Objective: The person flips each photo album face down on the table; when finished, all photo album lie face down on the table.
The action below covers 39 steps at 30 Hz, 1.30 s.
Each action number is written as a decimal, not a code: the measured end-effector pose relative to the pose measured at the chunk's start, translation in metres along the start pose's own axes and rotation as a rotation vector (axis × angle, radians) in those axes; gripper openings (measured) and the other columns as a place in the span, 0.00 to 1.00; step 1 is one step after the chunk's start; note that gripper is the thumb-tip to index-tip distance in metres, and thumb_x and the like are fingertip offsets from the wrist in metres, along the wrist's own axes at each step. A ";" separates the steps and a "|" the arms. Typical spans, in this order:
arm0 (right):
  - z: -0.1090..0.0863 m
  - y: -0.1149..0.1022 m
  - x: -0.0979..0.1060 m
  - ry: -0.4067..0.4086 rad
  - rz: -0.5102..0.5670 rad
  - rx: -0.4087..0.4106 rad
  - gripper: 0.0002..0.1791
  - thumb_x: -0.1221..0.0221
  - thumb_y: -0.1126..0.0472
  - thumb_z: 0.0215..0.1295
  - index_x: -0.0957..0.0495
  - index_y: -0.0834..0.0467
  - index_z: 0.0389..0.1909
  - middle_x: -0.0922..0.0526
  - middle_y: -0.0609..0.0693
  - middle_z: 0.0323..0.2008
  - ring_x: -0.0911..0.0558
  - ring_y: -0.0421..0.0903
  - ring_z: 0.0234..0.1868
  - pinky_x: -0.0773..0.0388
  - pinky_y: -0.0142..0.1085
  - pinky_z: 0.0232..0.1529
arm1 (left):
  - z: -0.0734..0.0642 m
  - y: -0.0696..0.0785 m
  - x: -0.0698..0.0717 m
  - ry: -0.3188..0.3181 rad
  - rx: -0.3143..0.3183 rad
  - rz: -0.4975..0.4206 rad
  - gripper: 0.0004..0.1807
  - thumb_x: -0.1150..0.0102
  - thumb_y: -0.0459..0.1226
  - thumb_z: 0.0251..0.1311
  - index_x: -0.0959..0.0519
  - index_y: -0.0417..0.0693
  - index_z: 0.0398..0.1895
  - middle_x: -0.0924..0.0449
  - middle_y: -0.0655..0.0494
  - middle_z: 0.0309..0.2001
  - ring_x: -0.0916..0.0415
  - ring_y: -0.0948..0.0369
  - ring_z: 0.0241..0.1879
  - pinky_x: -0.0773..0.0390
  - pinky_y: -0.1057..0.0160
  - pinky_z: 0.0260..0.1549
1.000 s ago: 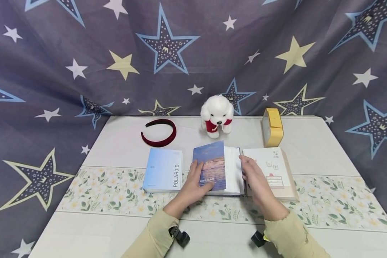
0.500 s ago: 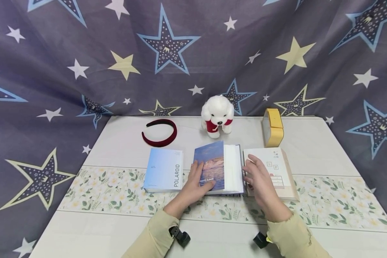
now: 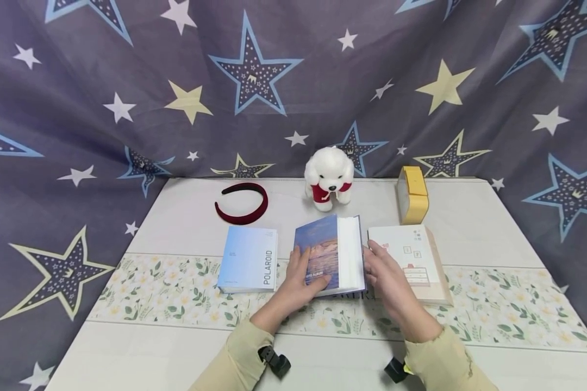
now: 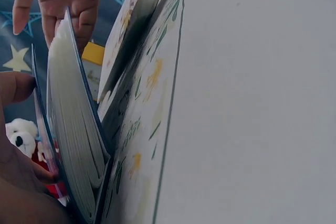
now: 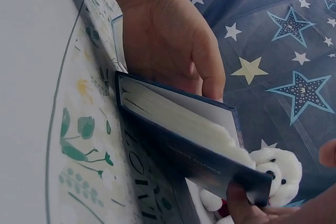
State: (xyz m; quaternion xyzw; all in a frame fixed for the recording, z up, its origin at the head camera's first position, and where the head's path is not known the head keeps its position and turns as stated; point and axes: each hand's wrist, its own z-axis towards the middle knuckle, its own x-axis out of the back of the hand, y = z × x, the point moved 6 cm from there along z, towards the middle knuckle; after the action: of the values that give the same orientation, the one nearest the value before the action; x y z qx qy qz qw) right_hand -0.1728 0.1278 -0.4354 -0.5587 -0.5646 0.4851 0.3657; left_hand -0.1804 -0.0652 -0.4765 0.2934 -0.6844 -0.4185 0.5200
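A photo album [image 3: 318,247] with a sea-and-cliff cover lies tilted between both hands, its right side raised above the tablecloth. Along its right side the white page block [image 4: 73,108] shows between the parted covers. My left hand [image 3: 298,277] rests on the outside of the front cover, thumb near the lower right corner and fingers on the left part. My right hand [image 3: 388,277] is at the back cover's raised edge, its fingertips touching the outside in the right wrist view. There the right thumb [image 5: 329,153] stands away from the album.
Left of the album lies a blue POLAROID book [image 3: 247,258]; a white-and-beige book [image 3: 423,293] lies at right, partly behind my right hand. Farther back are a dark red headband [image 3: 244,217], a white plush dog [image 3: 330,171] and a yellow box-shaped object [image 3: 414,195].
The album's page block and back cover have risen leftward toward the front cover, uncovering dark print on the tablecloth. My right hand shifted right, then back against the album. The left hand stays put.
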 end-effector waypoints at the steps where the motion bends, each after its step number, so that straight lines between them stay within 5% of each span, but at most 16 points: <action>1: 0.000 0.000 -0.001 -0.010 -0.010 0.001 0.39 0.55 0.49 0.76 0.61 0.63 0.77 0.51 0.61 0.75 0.45 0.57 0.73 0.48 0.50 0.71 | 0.000 0.000 0.000 0.002 0.000 -0.003 0.50 0.44 0.54 0.61 0.57 0.42 0.78 0.73 0.37 0.76 0.78 0.42 0.74 0.62 0.34 0.67; 11: -0.003 -0.001 -0.013 -0.112 -0.076 0.051 0.39 0.59 0.47 0.78 0.63 0.64 0.77 0.55 0.64 0.76 0.47 0.59 0.74 0.44 0.51 0.69 | 0.000 0.007 -0.003 0.038 -0.027 0.004 0.52 0.41 0.55 0.60 0.55 0.41 0.78 0.73 0.31 0.75 0.78 0.36 0.73 0.63 0.31 0.65; 21: -0.005 -0.003 -0.022 -0.175 -0.080 0.118 0.36 0.57 0.47 0.77 0.57 0.57 0.78 0.52 0.54 0.77 0.41 0.55 0.72 0.33 0.49 0.63 | 0.000 0.016 -0.004 0.010 -0.019 0.009 0.56 0.46 0.66 0.57 0.57 0.49 0.79 0.74 0.32 0.75 0.79 0.36 0.72 0.62 0.27 0.62; 30: -0.007 -0.005 -0.032 -0.252 -0.089 0.166 0.33 0.59 0.51 0.78 0.56 0.54 0.78 0.55 0.55 0.77 0.36 0.59 0.69 0.28 0.39 0.59 | -0.002 0.023 -0.003 -0.024 -0.016 -0.079 0.57 0.48 0.68 0.57 0.61 0.50 0.79 0.73 0.33 0.75 0.76 0.37 0.73 0.58 0.27 0.62; 39: -0.009 -0.008 -0.041 -0.332 -0.136 0.252 0.30 0.63 0.49 0.80 0.54 0.47 0.78 0.56 0.49 0.78 0.39 0.58 0.71 0.30 0.45 0.61 | -0.004 0.034 -0.001 -0.087 -0.043 -0.268 0.57 0.50 0.66 0.59 0.67 0.48 0.79 0.75 0.39 0.76 0.71 0.41 0.74 0.57 0.33 0.66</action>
State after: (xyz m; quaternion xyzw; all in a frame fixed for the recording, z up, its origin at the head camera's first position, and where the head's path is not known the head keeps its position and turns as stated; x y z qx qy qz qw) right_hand -0.1620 0.0896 -0.4203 -0.3814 -0.5885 0.6114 0.3665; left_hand -0.1747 -0.0488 -0.4467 0.3524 -0.6520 -0.5111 0.4353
